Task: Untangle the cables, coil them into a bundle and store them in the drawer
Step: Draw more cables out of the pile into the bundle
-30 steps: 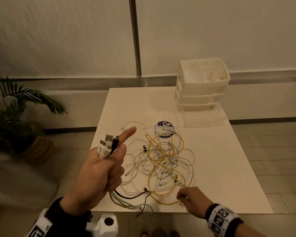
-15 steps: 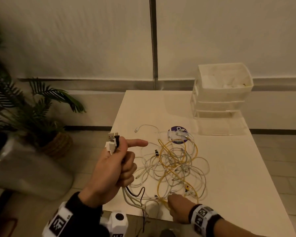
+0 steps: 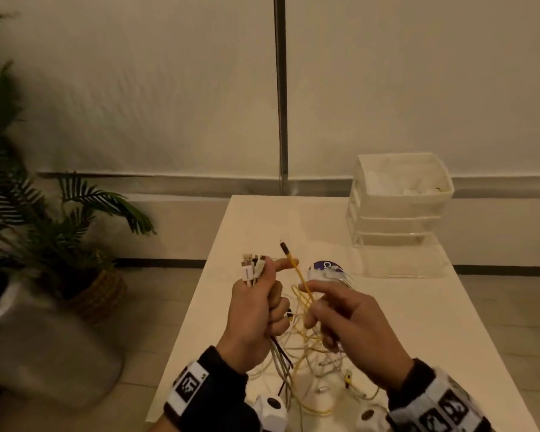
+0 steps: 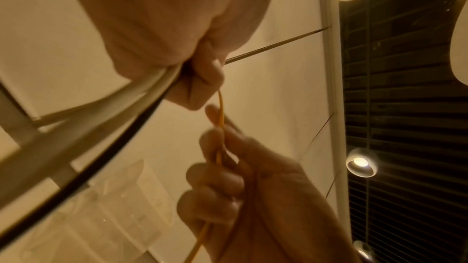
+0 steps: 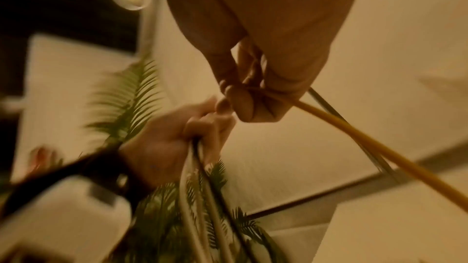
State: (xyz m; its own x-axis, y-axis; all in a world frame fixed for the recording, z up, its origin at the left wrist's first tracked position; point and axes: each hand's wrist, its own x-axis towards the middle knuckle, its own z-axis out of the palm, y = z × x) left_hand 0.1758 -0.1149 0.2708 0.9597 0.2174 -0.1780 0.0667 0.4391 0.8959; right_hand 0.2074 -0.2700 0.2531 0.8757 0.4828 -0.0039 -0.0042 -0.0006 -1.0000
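Cable ends [image 3: 251, 268] fisted upright in raised left hand [image 3: 256, 310], right hand [image 3: 349, 322] fingers pinching yellow cable [image 3: 296, 269] beside it

**What we wear on our wrists**

We wear dark, black-looking sleeves that end at both wrists. Around our left wrist sits a white band [image 3: 190, 383] printed with a black square marker pattern; around our right wrist a similar white band [image 3: 443, 403] carries several such black square markers side by side. Under each wrist hangs a small white camera housing with a round dark lens: one below the left wrist [image 3: 272, 410], one below the right [image 3: 368, 416]. Our left hand [image 3: 256, 310] and right hand [image 3: 353, 325] are bare, without gloves or rings that we can make out.
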